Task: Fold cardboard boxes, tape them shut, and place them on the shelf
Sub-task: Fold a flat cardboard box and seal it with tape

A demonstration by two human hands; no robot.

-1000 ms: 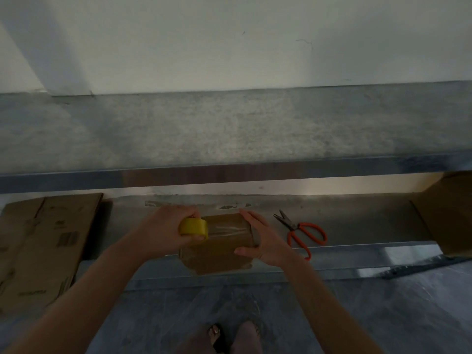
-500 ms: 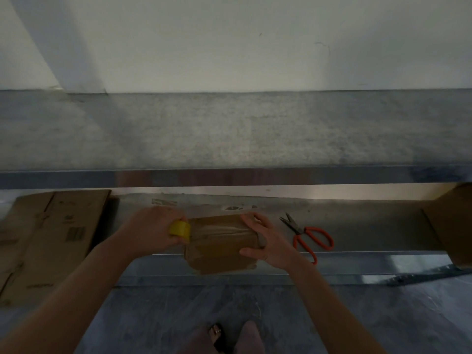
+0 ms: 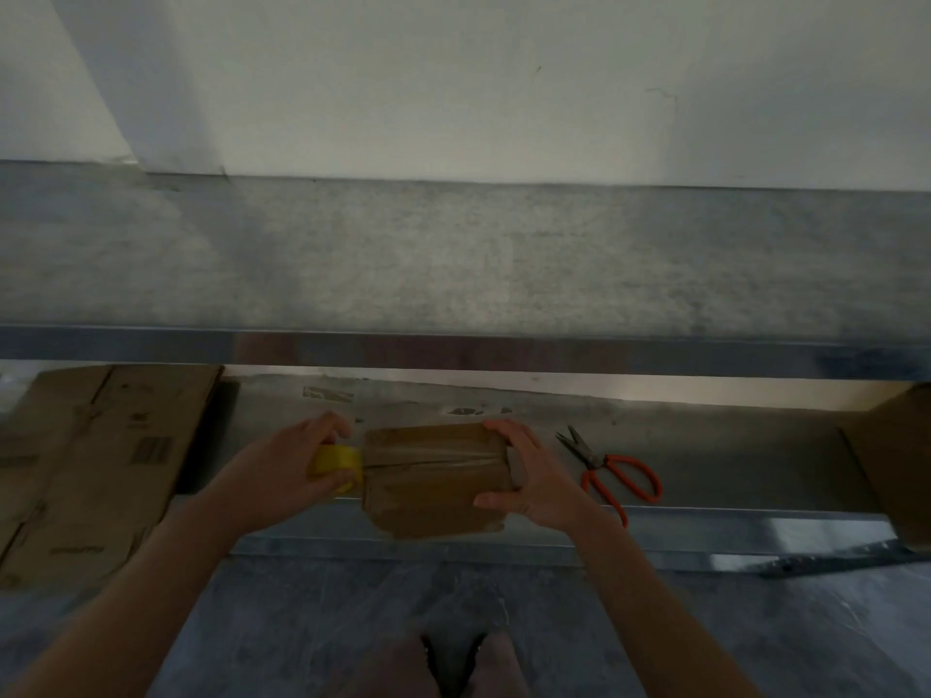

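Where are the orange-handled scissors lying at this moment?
In the head view, the scissors lie on the lower shelf, right of centre, just right of the right hand that holds the cardboard box; their blades point back-left.

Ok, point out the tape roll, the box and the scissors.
tape roll point(image 3: 335, 461): head view, on its yellow outer face.
box point(image 3: 433, 491): head view, on the middle of its top face.
scissors point(image 3: 597, 465): head view, on the joint between the blades and the orange handles.
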